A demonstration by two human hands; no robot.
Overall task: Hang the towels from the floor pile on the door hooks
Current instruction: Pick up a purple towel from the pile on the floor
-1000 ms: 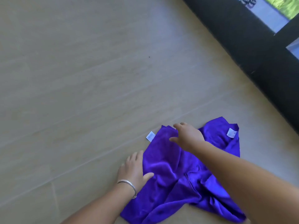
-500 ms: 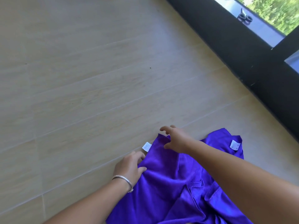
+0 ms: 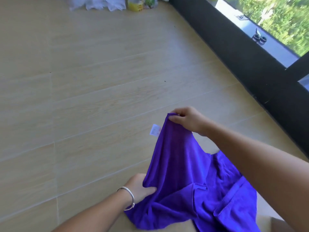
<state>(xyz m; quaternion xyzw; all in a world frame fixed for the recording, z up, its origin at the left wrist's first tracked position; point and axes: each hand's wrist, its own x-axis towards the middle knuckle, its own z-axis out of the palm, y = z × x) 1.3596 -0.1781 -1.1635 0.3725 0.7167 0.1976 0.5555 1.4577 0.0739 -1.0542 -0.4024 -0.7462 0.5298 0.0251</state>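
A purple towel [image 3: 177, 164] with a small white label [image 3: 155, 130] on its edge is partly lifted off the wooden floor. My right hand [image 3: 187, 120] pinches its top corner and holds it up. My left hand [image 3: 140, 186], with a silver bangle on the wrist, grips the lower edge of the same towel. More purple towel cloth [image 3: 230, 196] lies crumpled on the floor beneath my right forearm. No door hooks are in view.
A black window frame [image 3: 242, 52] runs along the right, with greenery outside. White plastic bags [image 3: 98, 4] and a yellow bottle [image 3: 135, 5] sit on the floor at the far top. Light wood floor [image 3: 83, 97] spreads to the left.
Both hands closed on the towel's edge. My right hand raised its corner off the floor, and the view tilted up to show the bags at the far end.
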